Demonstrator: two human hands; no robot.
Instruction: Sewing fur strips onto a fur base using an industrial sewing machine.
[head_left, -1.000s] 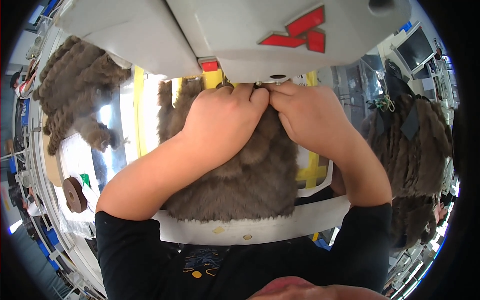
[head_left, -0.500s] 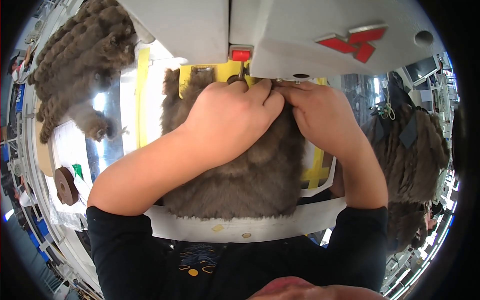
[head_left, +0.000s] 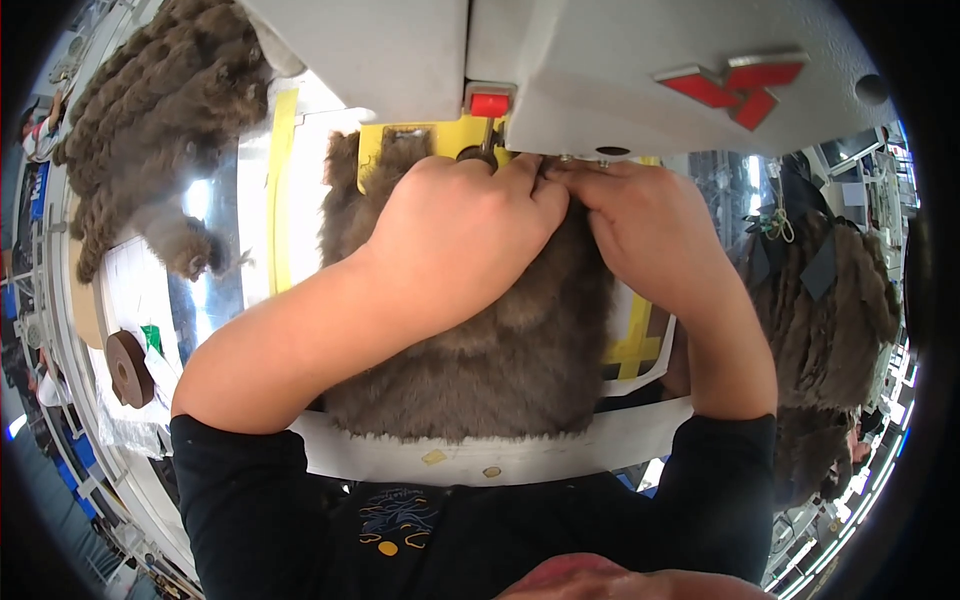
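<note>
A brown fur piece (head_left: pixel 480 385) lies under a grey sewing machine (head_left: pixel 590 80) and spreads down to the white front edge. My left hand (head_left: pixel 455 235) is closed on the fur's upper edge, just below the machine's metal foot part with a red block (head_left: pixel 489 104). Close beside it, my right hand (head_left: pixel 645 225) pinches the same edge, its fingertips nearly meeting those of the left. The pinched edge itself is mostly hidden behind my fingers and under the machine head.
Fur strips (head_left: pixel 165 120) are heaped at the far left. A brown tape roll (head_left: pixel 129 368) sits on white paper at left. More brown fur (head_left: pixel 830 320) hangs at right with dark scraps. Yellow tape (head_left: pixel 283 200) marks the work surface. People are partly visible at the far left.
Both hands keep their grip and have hardly moved on the fur. The machine head appears slightly shifted to the right and down in the picture.
</note>
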